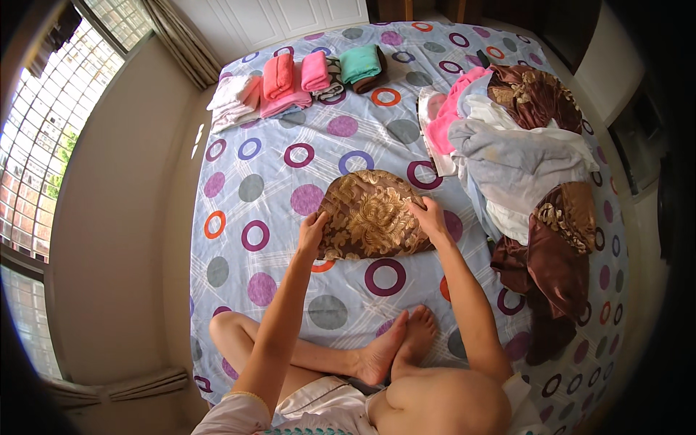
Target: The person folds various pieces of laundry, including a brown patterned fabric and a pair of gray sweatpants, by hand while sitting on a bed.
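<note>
A brown cloth with a raised gold flower pattern (373, 217) is spread between my hands over the middle of the bed. Its far edge curves round, and its near edge runs almost straight. My left hand (312, 230) is closed on the left side of the cloth. On the opposite side, my right hand (429, 220) pinches the edge, thumb on top. Both arms reach forward past my crossed legs and bare feet (406, 341). Whether the cloth touches the sheet all along its underside is hidden.
Folded cloths in pink (278, 78), white (233, 100) and green (360, 64) stand in stacks at the far left. A loose heap of laundry (515, 159) covers the right side, with brown satin cloth (554, 268) nearest me. Beneath lies a circle-patterned bedsheet (330, 312).
</note>
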